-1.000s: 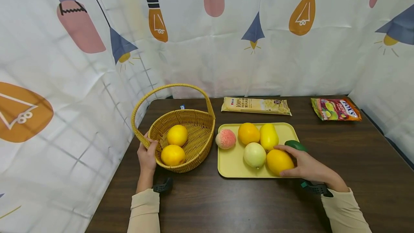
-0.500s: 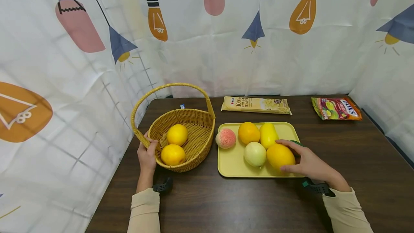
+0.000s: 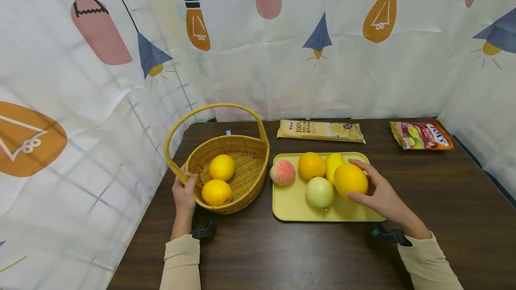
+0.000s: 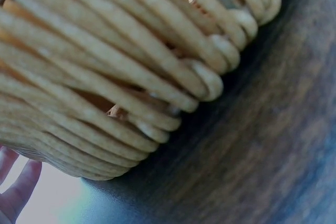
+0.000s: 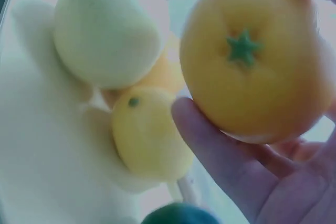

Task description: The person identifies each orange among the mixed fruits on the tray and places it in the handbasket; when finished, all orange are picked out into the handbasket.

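Observation:
Held between the thumb and fingers of my right hand [image 3: 380, 194] is an orange [image 3: 350, 179], raised over the right side of a yellow tray [image 3: 290, 209]. Its green star-shaped stem mark faces the right wrist camera. My left hand [image 3: 184, 195] grips the near left rim of a woven basket [image 3: 251, 164], beside the foot of its handle. Two yellow-orange fruits [image 3: 221, 168] lie inside. On the tray are a peach [image 3: 282, 172], another orange [image 3: 311, 165], a pale green round fruit [image 3: 320, 192] and a yellow pear-like fruit [image 3: 333, 164], partly hidden by the held orange.
Behind the tray lies a long noodle packet [image 3: 320, 130]. A bright candy bag [image 3: 422, 135] rests at the far right of the dark wooden table [image 3: 282, 254]. A dark green rounded thing [image 5: 181, 214] shows at the bottom of the right wrist view.
My right hand has lifted the orange up from the tray's front right part. My left hand and the basket have stayed in place.

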### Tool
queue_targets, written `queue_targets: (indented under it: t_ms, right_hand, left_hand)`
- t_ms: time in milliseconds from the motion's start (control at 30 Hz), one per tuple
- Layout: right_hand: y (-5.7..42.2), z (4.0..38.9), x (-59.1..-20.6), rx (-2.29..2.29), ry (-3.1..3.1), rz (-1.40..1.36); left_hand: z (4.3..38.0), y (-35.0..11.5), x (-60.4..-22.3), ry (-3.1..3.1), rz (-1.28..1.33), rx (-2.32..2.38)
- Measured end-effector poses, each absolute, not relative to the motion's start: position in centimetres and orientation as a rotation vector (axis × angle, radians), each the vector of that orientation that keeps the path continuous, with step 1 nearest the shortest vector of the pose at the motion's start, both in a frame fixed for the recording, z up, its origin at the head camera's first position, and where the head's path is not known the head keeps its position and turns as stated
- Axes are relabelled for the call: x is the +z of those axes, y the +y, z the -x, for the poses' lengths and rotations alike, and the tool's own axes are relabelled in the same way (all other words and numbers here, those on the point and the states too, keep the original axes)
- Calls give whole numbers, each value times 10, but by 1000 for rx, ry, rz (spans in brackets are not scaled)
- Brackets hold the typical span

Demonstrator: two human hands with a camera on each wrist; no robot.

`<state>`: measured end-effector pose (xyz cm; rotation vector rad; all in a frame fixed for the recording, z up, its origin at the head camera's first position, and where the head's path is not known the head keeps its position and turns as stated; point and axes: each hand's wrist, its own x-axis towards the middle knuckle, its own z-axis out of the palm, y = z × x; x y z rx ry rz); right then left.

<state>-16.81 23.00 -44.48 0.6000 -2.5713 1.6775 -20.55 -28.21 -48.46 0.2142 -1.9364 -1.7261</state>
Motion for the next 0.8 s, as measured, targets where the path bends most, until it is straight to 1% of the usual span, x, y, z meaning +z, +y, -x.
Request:
queue_targets:
  t_ms: [200, 400, 800]
  right_hand:
    - [218, 171, -434, 1634, -2524, -620]
    - [199, 183, -425, 1565, -2559, -699]
    - [135, 202, -424, 1780, -2483, -781]
  left_hand:
    - [206, -280, -484, -1918, -207, -1750]
    - [205, -282, -485, -1920, -227, -1749]
    - [204, -283, -483, -1961, -230, -1734]
